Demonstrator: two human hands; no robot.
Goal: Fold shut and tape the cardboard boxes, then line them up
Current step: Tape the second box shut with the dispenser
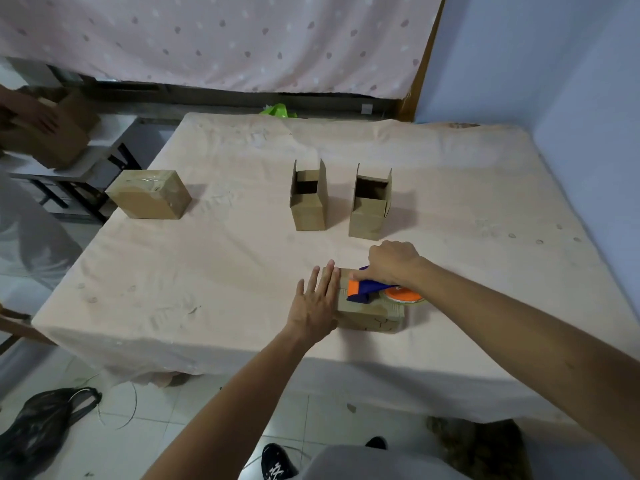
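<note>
A closed cardboard box (372, 315) lies near the table's front edge. My left hand (317, 303) presses flat on its left end with straight fingers. My right hand (391, 263) grips the blue and orange tape dispenser (372, 289), which rests on the box's top with its tape roll at the right. Two open boxes (308, 209) (369, 214) stand upright behind it with flaps raised. A taped box (149, 199) sits at the table's left edge.
A beige cloth covers the table (242, 271). At the far left another person's hand (38, 116) rests on cardboard boxes over a small white table. A black plastic bag (38, 427) lies on the tiled floor. A blue wall stands at the right.
</note>
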